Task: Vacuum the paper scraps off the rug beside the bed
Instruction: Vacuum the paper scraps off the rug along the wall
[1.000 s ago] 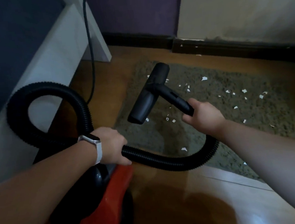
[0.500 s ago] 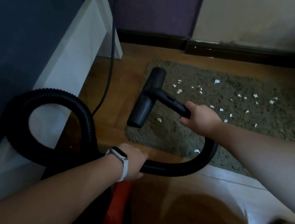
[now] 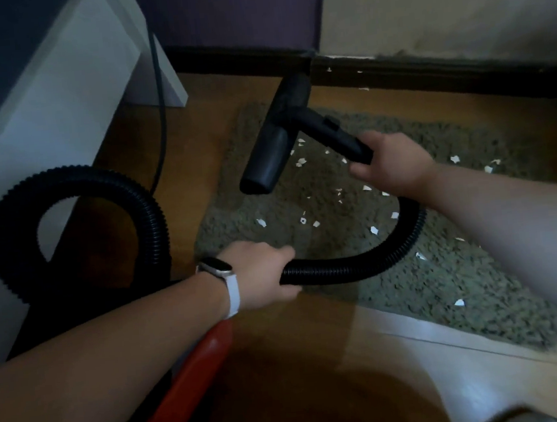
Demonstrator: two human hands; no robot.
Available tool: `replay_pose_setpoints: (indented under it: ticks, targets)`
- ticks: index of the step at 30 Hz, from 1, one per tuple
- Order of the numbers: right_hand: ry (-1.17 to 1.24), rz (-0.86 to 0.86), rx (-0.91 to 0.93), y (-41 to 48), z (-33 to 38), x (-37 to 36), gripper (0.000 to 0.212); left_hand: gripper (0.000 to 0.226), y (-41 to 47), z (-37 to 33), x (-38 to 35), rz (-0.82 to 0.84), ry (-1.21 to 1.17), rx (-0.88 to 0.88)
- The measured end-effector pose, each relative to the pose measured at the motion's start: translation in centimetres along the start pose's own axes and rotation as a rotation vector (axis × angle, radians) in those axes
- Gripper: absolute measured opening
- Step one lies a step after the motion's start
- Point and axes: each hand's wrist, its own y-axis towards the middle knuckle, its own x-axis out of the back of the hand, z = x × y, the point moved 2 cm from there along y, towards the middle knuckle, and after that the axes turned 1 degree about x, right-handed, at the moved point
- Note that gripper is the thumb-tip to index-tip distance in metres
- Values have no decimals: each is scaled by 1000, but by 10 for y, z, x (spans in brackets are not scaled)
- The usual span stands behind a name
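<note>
Pointing far-left over rug (image 3: 445, 280): wand (image 3: 334, 132), w/ nozzle head (image 3: 274, 144) lengthwise near-to-far.

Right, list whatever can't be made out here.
Head view only:
Red vacuum body: mostly behind the left forearm, cut by the bottom edge.
Floor nozzle: underside faces away, so contact with the rug is unclear.
Power cord: upper end fades into the dark wall; plug unseen.
Rug's right side: partly covered by the right forearm.

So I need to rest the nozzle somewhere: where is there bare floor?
Bare wood floor lies between the bed frame and the rug, and again on the rug's near side. Mid-rug, around the hose, is crowded with paper scraps.
</note>
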Motion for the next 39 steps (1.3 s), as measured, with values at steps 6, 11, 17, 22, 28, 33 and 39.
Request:
replay_pose_setpoints:
  ticks: [6, 11, 17, 22, 28, 33, 39]
  targets:
    - [11, 22, 49, 11, -10, 7, 26, 39, 8, 6, -30, -183, -59, 89]
    - [-47, 73, 94, 13, -12, -2, 25, 44, 14, 15, -47, -236, -150, 158]
    - [-56, 122, 169, 19, -8, -18, 31, 49, 11, 4, -58, -244, -107, 319]
    - [-14, 213, 149, 39, -7, -35, 35, 61, 7, -6, -75, -358, -118, 382]
    - [-123, 246, 186, 50, -6, -56, 36, 74, 13, 0, -73, -493, -129, 420]
    - [-111, 196, 229, 62, -9, -69, 34, 65, 23, 5, -71, -522, -71, 450]
    - [-172, 161, 186, 92, -6, -62, 35, 63, 39, 7, -53, -357, -171, 532]
